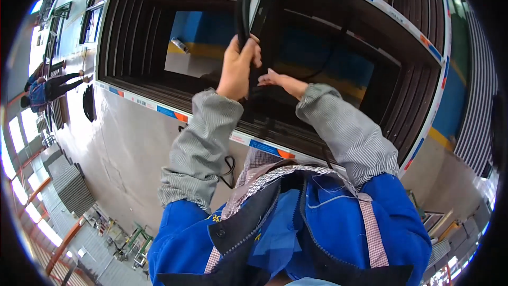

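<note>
My left hand (pixel 239 66) is clenched on a looped black rubber gasket strip (pixel 247 5), raised over the near rail of the dark window frame (pixel 423 47). My right hand (pixel 275 79), fingers extended, rests low inside that rail; its grip on anything cannot be told. Step, as judged: seating the strip; next calls for feeding slack downward.

White protective tape (pixel 159 108) with blue and orange printed label blocks runs along the dark frame's edges: lower left to centre, and down the upper right side (pixel 434 53).
</note>
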Demonstrator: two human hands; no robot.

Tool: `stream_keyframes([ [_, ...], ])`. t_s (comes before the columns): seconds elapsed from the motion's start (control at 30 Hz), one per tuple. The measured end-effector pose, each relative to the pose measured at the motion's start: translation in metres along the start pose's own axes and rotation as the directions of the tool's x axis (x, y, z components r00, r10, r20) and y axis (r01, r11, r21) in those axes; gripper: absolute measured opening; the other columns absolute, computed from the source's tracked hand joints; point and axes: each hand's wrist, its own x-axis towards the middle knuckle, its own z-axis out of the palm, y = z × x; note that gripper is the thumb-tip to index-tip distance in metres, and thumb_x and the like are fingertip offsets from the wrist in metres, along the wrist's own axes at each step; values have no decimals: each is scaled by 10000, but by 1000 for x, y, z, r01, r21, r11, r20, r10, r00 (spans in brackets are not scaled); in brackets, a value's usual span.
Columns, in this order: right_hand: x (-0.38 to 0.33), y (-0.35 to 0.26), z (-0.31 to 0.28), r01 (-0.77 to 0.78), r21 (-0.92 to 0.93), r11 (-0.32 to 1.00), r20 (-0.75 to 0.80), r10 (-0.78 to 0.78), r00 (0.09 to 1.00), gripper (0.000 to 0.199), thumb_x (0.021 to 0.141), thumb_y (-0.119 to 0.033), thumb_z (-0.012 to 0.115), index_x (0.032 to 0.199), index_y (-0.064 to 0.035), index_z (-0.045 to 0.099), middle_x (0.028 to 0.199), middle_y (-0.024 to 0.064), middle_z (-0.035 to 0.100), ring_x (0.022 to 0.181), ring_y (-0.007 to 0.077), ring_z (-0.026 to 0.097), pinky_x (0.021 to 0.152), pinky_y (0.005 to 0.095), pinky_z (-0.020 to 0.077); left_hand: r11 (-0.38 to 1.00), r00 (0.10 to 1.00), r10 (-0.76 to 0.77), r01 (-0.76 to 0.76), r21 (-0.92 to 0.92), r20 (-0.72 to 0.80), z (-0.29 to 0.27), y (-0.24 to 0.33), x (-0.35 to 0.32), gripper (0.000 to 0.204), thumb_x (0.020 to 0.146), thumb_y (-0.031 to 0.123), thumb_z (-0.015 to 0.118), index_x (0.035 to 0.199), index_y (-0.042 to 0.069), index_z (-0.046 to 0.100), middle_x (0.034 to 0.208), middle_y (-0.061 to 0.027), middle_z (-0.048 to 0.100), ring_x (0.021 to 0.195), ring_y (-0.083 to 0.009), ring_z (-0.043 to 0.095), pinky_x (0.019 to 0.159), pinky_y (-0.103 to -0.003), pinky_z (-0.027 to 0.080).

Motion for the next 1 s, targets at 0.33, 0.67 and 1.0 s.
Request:
stream_keyframes([
  [0.33,-185,-19,3,-228,-294,928,-80,213,974,308,974,-217,532,1231,-55,585,672,4,502,582,62,449,573,225,405,673,966,-175,-23,739,189,-72,-42,-30,227,956,168,586,1079,2,492,768,-91,584,664,-162,596,673,-300,502],
  [0.67,-138,66,75,-172,-644,745,-290,-30,957,300,919,-174,596,1211,-134,654,1096,128,685,986,278,657,879,357,522,-435,876,-187,-480,762,445,-72,-61,-35,599,806,229,726,1306,8,481,940,-79,638,956,-211,560,882,-334,370],
  [1.0,-113,85,95,-206,-729,653,-313,-50,949,254,898,-169,615,1137,-146,697,960,68,669,874,228,652,818,340,530,-560,548,-429,-785,264,718,-82,-71,-28,445,859,121,636,1288,229,591,1351,-16,539,1383,-191,347,1202,-427,103],
])
